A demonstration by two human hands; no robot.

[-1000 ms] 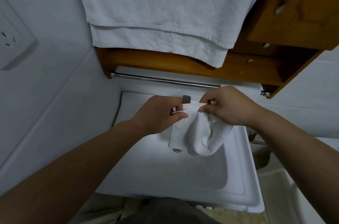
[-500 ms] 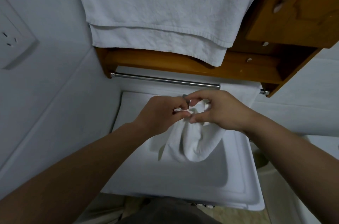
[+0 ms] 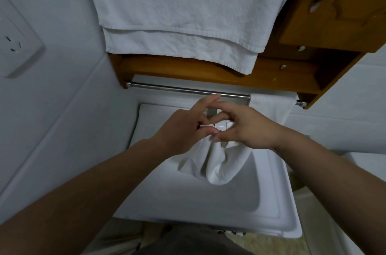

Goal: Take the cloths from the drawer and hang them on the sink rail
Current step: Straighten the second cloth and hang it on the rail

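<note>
A small white cloth [image 3: 217,163] hangs bunched over the white sink [image 3: 271,208]. My left hand [image 3: 183,129] and my right hand [image 3: 246,127] meet above it, and both pinch its top edge between thumb and fingers. My left index finger points up toward the chrome rail [image 3: 171,89], which runs under the wooden shelf just beyond my hands. Another white cloth [image 3: 271,106] hangs on the right end of that rail. The drawer is out of sight.
A large white towel [image 3: 188,17] drapes over the wooden shelf [image 3: 188,69] above the rail. A wooden cabinet [image 3: 344,14] juts out at the upper right. A wall socket [image 3: 14,39] sits on the left wall, which stands close beside the sink.
Both hands have lifted the cloth's top edge up and away from me, closer to the rail. The fingers have shifted along the edge, and my left index finger has straightened.
</note>
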